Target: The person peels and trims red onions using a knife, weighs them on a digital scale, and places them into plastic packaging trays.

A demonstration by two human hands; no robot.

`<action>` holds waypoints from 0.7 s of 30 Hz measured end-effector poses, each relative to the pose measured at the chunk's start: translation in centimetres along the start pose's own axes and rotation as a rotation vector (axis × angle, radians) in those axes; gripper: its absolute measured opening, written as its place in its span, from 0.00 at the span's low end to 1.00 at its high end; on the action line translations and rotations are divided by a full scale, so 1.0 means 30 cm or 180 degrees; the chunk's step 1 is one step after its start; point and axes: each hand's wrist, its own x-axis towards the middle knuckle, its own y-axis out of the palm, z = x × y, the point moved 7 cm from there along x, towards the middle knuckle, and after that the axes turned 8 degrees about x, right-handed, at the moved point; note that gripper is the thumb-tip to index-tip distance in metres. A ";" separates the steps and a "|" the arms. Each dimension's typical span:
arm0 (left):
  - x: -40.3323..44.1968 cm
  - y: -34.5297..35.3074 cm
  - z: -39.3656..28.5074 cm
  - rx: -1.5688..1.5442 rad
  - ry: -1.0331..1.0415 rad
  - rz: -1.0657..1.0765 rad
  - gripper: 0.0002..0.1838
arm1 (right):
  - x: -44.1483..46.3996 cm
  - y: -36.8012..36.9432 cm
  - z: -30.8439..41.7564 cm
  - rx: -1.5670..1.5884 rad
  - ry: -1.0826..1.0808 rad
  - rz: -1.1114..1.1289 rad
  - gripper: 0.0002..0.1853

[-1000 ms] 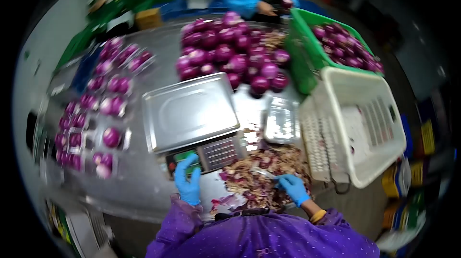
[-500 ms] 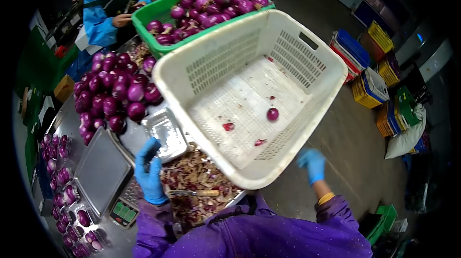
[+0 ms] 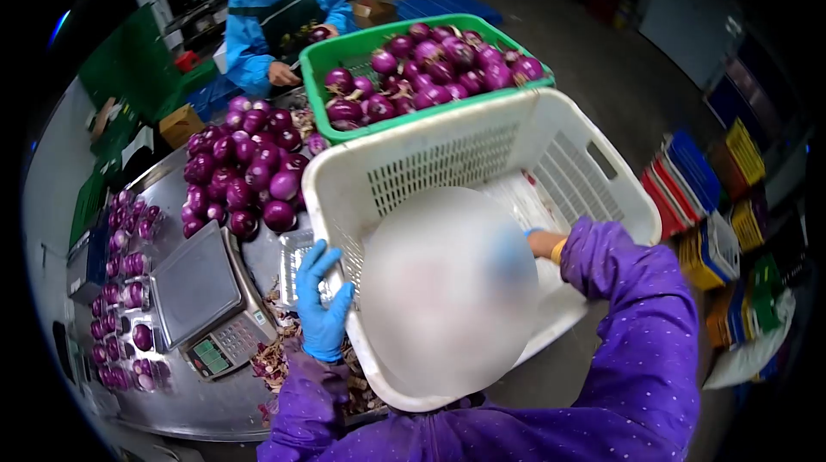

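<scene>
The large white plastic basket (image 3: 482, 139) stands in front of me, tilted toward my body. My left hand (image 3: 323, 307), in a blue glove, is at its left rim with fingers apart; whether it touches the rim I cannot tell. A clear plastic tray (image 3: 295, 257) lies just behind those fingers. My right hand (image 3: 540, 243) reaches inside the basket. A round blurred patch covers most of that glove and much of the basket floor, so its fingers and anything in them are hidden. Peeled red onions (image 3: 245, 165) are heaped on the table left of the basket.
A green crate (image 3: 430, 116) of red onions stands behind the basket. A scale (image 3: 202, 290) and rows of packed onions (image 3: 133, 294) are on the metal table (image 3: 194, 406). Onion skins lie below my left hand. Across the table, a person in blue (image 3: 284, 10) handles an onion. Stacked crates (image 3: 697, 178) stand right.
My right hand has moved from outside the basket's right side into it. My left hand has come up to the left rim. The view has shifted; the loose onion inside is now hidden.
</scene>
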 end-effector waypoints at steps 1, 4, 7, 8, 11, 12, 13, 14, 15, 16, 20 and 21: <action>-0.009 0.003 0.018 -0.0205 -0.0124 0.0028 0.25 | 0.023 0.028 0.010 -0.0021 0.0200 0.0214 0.48; -0.011 -0.008 0.004 -0.0056 -0.0205 0.0024 0.22 | 0.073 0.159 0.049 -0.0374 0.0686 0.0720 0.41; -0.015 -0.011 0.023 -0.0249 -0.0352 -0.0048 0.23 | 0.088 0.168 0.052 -0.0437 0.0362 0.0009 0.35; -0.024 -0.008 0.027 -0.0319 -0.0415 -0.0044 0.23 | 0.091 0.170 0.047 -0.0397 0.0292 0.0167 0.35; 0.005 -0.036 -0.011 0.0538 0.0000 -0.0103 0.26 | 0.051 0.052 0.143 0.0453 -0.0012 -0.0087 0.31; 0.018 -0.051 -0.040 0.0971 0.0203 -0.0111 0.27 | 0.012 -0.028 0.208 0.0836 -0.0137 -0.0278 0.30; 0.041 -0.061 -0.094 0.1220 0.0475 -0.0147 0.32 | -0.049 -0.116 0.314 0.1518 -0.0353 -0.0379 0.27; 0.073 -0.049 -0.140 0.0977 0.0615 0.0039 0.33 | -0.115 -0.201 0.431 0.2198 -0.0568 -0.0461 0.24; 0.108 -0.028 -0.190 0.0735 0.0751 0.0226 0.34 | -0.158 -0.260 0.523 0.2720 -0.0866 -0.0487 0.22; 0.131 0.001 -0.231 0.0492 0.0898 0.0426 0.35 | -0.199 -0.303 0.604 0.3256 -0.1166 -0.0517 0.20; 0.168 0.115 -0.266 0.0352 0.0885 0.0755 0.38 | -0.363 -0.328 0.885 0.3658 -0.2376 -0.0595 0.24; 0.167 0.113 -0.276 0.0329 0.0969 0.0698 0.39 | -0.373 -0.308 0.899 0.3811 -0.2507 -0.0488 0.26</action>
